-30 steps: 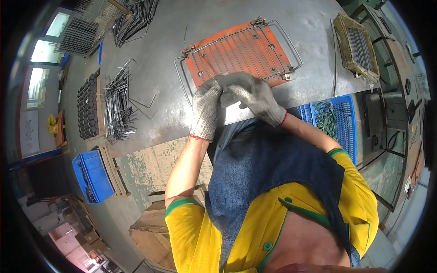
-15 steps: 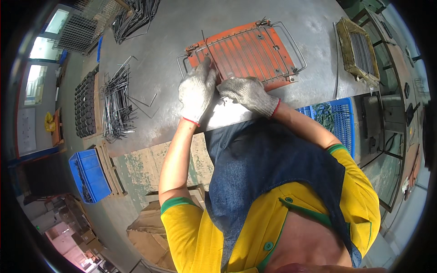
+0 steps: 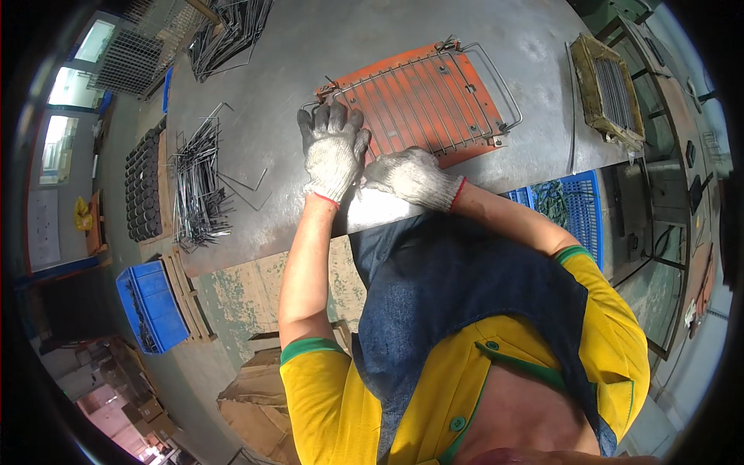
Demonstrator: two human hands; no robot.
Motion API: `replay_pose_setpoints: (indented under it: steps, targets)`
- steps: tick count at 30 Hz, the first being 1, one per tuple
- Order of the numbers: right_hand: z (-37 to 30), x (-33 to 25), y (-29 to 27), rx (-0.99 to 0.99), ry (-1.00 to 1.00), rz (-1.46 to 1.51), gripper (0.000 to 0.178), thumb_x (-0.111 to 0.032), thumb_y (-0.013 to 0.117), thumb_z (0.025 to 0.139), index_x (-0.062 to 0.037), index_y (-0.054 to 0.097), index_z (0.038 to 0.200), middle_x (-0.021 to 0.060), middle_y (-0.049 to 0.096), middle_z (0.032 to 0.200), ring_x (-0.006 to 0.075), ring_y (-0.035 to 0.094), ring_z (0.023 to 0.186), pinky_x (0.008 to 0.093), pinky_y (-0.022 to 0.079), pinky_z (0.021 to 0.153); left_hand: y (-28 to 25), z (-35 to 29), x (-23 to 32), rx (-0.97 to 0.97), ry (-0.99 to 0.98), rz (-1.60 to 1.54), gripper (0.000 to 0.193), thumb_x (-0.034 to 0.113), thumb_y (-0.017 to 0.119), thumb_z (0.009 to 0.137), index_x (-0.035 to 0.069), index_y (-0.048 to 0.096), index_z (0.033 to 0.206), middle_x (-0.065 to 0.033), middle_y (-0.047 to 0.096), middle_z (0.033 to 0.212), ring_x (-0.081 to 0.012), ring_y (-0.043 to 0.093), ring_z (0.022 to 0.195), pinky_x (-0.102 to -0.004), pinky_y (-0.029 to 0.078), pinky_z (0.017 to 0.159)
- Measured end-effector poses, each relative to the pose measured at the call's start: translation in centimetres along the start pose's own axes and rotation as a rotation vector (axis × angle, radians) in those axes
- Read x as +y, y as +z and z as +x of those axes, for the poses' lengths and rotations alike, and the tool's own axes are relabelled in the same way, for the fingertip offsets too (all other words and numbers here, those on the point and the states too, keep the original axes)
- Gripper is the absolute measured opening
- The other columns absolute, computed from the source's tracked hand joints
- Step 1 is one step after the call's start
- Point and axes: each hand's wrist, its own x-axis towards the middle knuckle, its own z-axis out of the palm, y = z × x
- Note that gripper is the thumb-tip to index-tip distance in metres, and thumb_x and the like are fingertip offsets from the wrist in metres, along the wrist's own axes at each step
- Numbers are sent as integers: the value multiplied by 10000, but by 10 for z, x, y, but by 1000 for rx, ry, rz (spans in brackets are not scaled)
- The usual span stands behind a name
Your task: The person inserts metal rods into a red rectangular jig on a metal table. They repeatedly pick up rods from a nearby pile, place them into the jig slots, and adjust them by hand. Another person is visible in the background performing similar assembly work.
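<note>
A wire grid rack [image 3: 434, 97] lies on an orange jig plate [image 3: 465, 116] on the grey metal table [image 3: 325, 39]. My left hand [image 3: 333, 147], in a grey-white knit glove, lies flat with fingers spread on the rack's near left corner. My right hand [image 3: 411, 177], also gloved, rests curled at the plate's near edge beside the left hand; whether it holds anything is hidden. I wear a yellow shirt and a dark blue apron.
A heap of bent steel wires [image 3: 198, 186] lies left on the table, with more wire pieces [image 3: 229, 31] at the far left corner. Dark parts [image 3: 143, 186] line the left edge. A framed jig [image 3: 608, 93] stands right. Blue crates [image 3: 151, 306] [image 3: 570, 205] sit below.
Both hands moved from close together above the near edge out onto the rack; the left hand has spread flat on its corner and the right has lowered to the plate's edge.
</note>
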Motion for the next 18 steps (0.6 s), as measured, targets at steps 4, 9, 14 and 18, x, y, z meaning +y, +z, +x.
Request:
replay_pose_setpoints:
  steps: [4, 9, 14, 18]
  targets:
    - [3, -3, -3, -50, -59, -26, 233, -331, 530, 876, -141, 640, 955, 85, 674, 828, 259, 684, 763, 444, 535, 681, 10, -3, -5, 61, 58, -32, 296, 307, 577, 835, 124, 599, 1067, -77, 541, 1057, -253, 482, 1078, -582, 259, 1049]
    - [-1, -1, 3, 158, 6, 209, 253, -337, 541, 880, -141, 657, 989, 67, 671, 874, 239, 668, 769, 416, 525, 651, 11, -5, -2, 10, 10, 12, 323, 326, 582, 838, 128, 596, 1094, -74, 543, 1052, -247, 481, 1082, -580, 245, 1071]
    - [2, 5, 11, 100, 30, 159, 344, -417, 496, 911, -113, 618, 1015, 119, 667, 827, 294, 668, 763, 438, 525, 671, 10, -4, 2, 45, 0, 25, 333, 334, 588, 841, 135, 601, 1108, -73, 545, 1049, -244, 480, 1084, -569, 251, 1073]
    - [16, 12, 9, -36, 3, 222, 399, -452, 460, 932, -87, 606, 1003, 158, 660, 794, 326, 665, 746, 471, 516, 670, 13, -4, 1, 33, 1, 46, 332, 334, 599, 834, 146, 606, 1108, -69, 550, 1051, -244, 487, 1075, -566, 256, 1067]
